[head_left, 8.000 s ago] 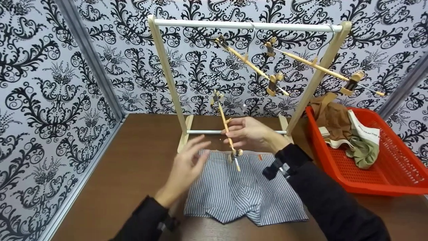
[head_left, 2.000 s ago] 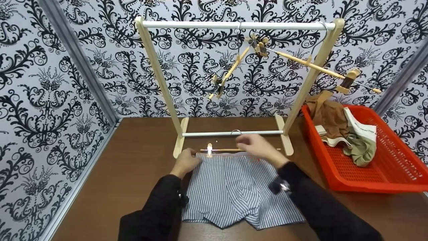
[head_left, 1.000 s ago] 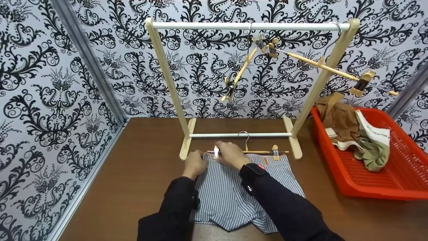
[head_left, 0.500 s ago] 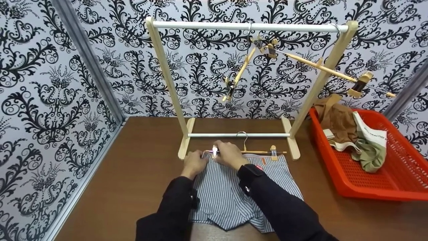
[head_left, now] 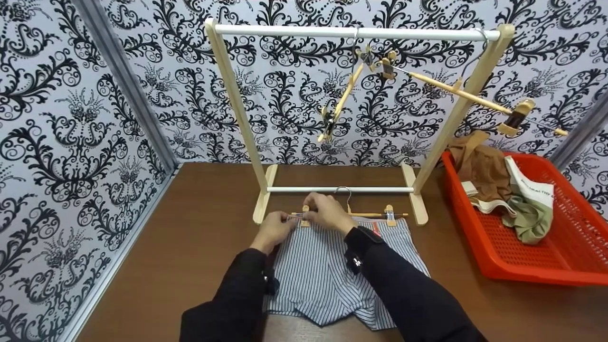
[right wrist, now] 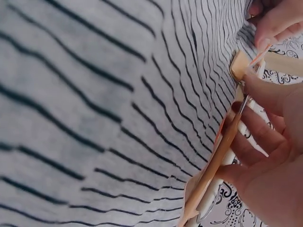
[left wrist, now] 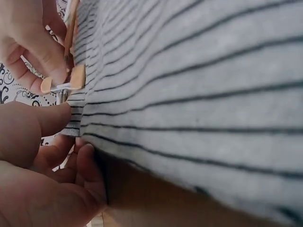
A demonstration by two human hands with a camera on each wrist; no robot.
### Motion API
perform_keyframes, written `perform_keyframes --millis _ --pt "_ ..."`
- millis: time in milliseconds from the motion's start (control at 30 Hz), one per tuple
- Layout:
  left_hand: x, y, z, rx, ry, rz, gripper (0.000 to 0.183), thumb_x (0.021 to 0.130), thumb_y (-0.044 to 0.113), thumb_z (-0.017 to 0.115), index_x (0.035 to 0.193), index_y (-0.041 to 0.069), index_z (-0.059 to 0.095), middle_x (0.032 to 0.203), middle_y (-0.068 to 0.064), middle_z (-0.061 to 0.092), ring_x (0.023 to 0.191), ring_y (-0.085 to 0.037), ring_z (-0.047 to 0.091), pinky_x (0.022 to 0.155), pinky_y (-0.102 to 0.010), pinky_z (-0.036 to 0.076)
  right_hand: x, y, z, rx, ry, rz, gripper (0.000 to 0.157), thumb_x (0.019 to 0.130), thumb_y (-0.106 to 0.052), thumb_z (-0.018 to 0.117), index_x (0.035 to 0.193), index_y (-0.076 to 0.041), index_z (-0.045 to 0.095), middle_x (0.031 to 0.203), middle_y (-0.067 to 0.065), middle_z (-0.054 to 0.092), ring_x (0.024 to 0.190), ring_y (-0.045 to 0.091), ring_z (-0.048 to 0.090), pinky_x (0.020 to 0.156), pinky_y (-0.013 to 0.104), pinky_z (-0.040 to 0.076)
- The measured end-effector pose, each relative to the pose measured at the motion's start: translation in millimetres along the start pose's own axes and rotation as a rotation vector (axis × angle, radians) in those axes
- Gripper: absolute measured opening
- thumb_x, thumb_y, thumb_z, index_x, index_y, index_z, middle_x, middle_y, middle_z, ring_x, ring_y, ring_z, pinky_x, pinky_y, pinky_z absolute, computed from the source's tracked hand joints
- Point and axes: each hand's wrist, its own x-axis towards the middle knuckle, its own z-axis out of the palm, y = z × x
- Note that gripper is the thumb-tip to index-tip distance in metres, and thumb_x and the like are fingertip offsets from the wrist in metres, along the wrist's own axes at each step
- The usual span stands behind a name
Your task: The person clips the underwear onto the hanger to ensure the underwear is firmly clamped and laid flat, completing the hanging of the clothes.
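Observation:
Striped shorts (head_left: 313, 270) lie flat on the table with the waistband away from me. Along that waistband lies a wooden clip hanger (head_left: 368, 215), its hook toward the rack. My left hand (head_left: 274, 230) pinches the left waistband corner, thumb on top in the left wrist view. At the hanger's left clip (left wrist: 78, 78), my right hand (head_left: 327, 213) grips clip and bar, with the thumb (right wrist: 265, 92) beside the clip. The right clip (head_left: 390, 216) sits over the waistband's other end. Whether the left clip has bitten the cloth, I cannot tell.
A wooden rack (head_left: 237, 109) with a white top rail stands behind the shorts. Two clip hangers hang from it, a middle one (head_left: 349, 92) and a right one (head_left: 451, 90). A red basket (head_left: 546, 266) at right holds brown cloth (head_left: 484, 171) and green-and-white cloth (head_left: 529, 213).
Earlier my right hand held the hanger above the shorts; now it lies along the waistband. My right hand has moved left to the left clip, while the left hand has settled at the waistband corner.

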Motion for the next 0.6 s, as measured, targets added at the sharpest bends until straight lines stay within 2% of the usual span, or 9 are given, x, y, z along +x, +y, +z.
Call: perform_keyframes --millis 67,133,233,367,600 --pt "-0.4 0.7 0.6 -0.053 -0.008 -0.017 0.016 0.096 0.011 0.068 0.1 -0.005 0.07 0.092 -0.008 0.065 0.083 -0.021 0.058 0.073 -0.033 0.049 1.2 1.0 -1.2 0.049 0.008 -0.015 0.012 0.088 -0.001 0.074 0.097 0.0 0.067 0.092 0.011 0.073 0.087 0.027 0.068 0.083 0.043 0.053" --pt "-1.0 1.1 1.5 -0.091 -0.011 -0.018 0.014 0.095 0.01 0.07 0.097 -0.004 0.07 0.089 -0.006 0.064 0.081 -0.019 0.056 0.07 -0.03 0.047 1.9 1.8 -2.5 0.1 0.004 -0.028 0.01 0.088 0.0 0.073 0.096 0.002 0.067 0.091 0.011 0.073 0.086 0.026 0.069 0.084 0.041 0.054" --pt "-1.9 1.5 3.4 -0.147 -0.015 -0.014 0.014 0.093 0.009 0.073 0.093 -0.004 0.071 0.084 -0.003 0.062 0.076 -0.017 0.054 0.067 -0.027 0.043 1.9 2.8 -4.7 0.155 -0.011 -0.044 0.019 0.088 0.002 0.073 0.105 0.007 0.067 0.098 0.016 0.074 0.092 0.03 0.071 0.087 0.042 0.056" --pt "-2.5 1.4 5.9 -0.16 -0.011 -0.018 0.014 0.093 0.01 0.074 0.09 -0.003 0.072 0.08 -0.001 0.06 0.072 -0.015 0.051 0.063 -0.025 0.04 2.8 4.3 -6.7 0.17 -0.048 -0.038 0.037 0.089 0.0 0.073 0.122 0.012 0.063 0.11 0.022 0.072 0.103 0.035 0.069 0.094 0.044 0.054" --pt "-4.9 -0.6 5.7 -0.154 -0.019 -0.001 0.011 0.096 0.007 0.068 0.087 -0.001 0.067 0.081 -0.003 0.059 0.074 -0.017 0.053 0.065 -0.027 0.041 4.5 7.2 -7.8 0.125 -0.101 -0.02 0.039 0.094 -0.016 0.072 0.122 0.011 0.066 0.114 0.02 0.072 0.107 0.033 0.068 0.097 0.044 0.052"
